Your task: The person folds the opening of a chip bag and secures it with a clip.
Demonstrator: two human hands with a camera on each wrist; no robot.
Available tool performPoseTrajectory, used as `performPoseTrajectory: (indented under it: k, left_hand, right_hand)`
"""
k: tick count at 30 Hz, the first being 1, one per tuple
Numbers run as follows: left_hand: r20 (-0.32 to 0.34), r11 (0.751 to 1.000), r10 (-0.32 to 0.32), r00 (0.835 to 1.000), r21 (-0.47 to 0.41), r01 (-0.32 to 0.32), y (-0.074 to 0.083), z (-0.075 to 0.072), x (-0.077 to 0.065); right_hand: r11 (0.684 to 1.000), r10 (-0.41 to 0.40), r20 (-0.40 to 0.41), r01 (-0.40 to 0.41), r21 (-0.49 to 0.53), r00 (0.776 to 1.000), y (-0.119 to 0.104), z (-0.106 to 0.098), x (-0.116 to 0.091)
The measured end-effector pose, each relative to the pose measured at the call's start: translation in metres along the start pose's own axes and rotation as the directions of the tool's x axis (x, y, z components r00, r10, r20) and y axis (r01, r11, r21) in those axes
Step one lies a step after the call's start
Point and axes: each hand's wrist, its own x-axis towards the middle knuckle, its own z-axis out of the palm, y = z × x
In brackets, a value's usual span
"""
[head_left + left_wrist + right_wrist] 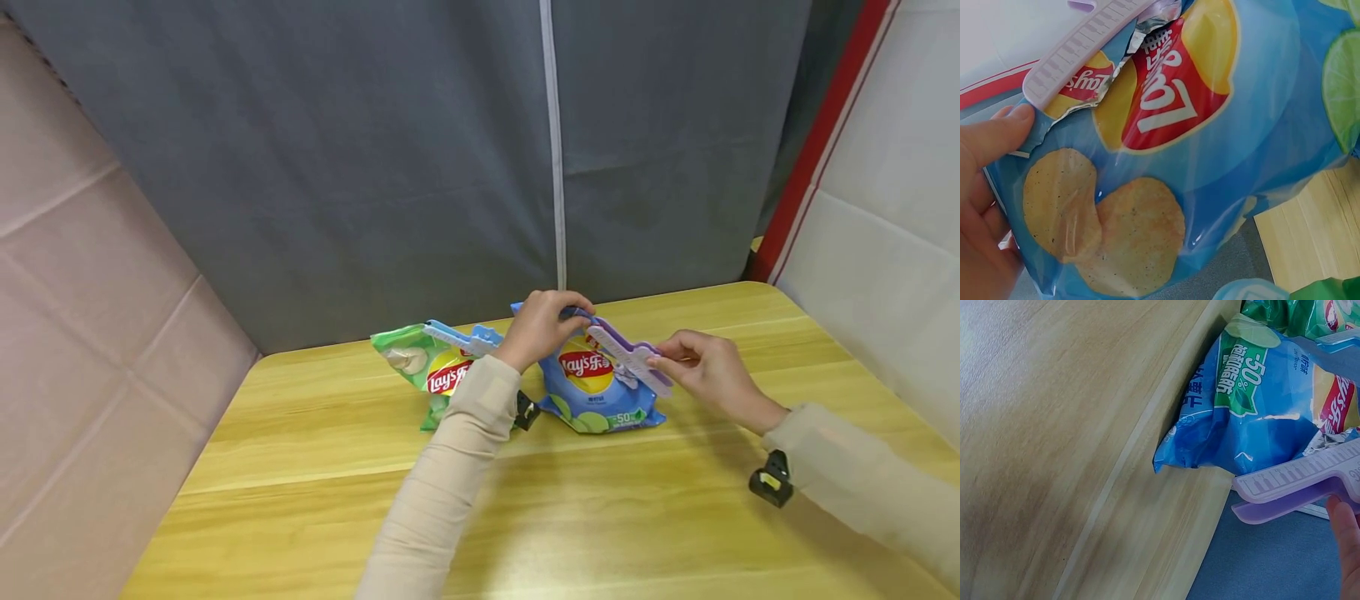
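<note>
A blue Lay's chip bag stands on the table, its torn silvery top folded over. My left hand pinches the folded corner, with the thumb in front and the other fingers behind, as the left wrist view shows. A purple bag clip lies slanted across the fold. My right hand holds the clip near its lower right end between thumb and fingers. In the right wrist view, the two bars of the clip stand apart at the end beyond the bag, and a fingertip touches the lower bar.
A green Lay's bag with a light blue clip across its top stands to the left, partly behind my left forearm. Behind the wooden table hangs a grey curtain. Pale cloth walls flank both sides.
</note>
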Motion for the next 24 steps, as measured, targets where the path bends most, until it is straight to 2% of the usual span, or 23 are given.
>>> performPoseTrajectory:
  k: [12, 19, 24]
  left_hand:
    - [0.108, 1.0, 0.025, 0.994, -0.017, -0.023, -0.002, -0.005, 0.0]
    - [0.088, 0.996, 0.052, 0.995, 0.066, -0.058, -0.003, -0.009, -0.003]
    - [0.098, 0.998, 0.038, 0.994, 0.052, -0.044, -0.004, -0.013, -0.004]
  right_hand:
    - [0.999, 0.029, 0.022, -0.029, 0.013, 0.999, -0.002, -0.002, 0.002]
    - [1.0, 0.021, 0.018, -0.022, 0.02, 1.0, 0.0, 0.0, 0.002]
    - [1.0, 0.021, 0.022, -0.022, 0.022, 1.0, -0.001, 0.0, 0.002]
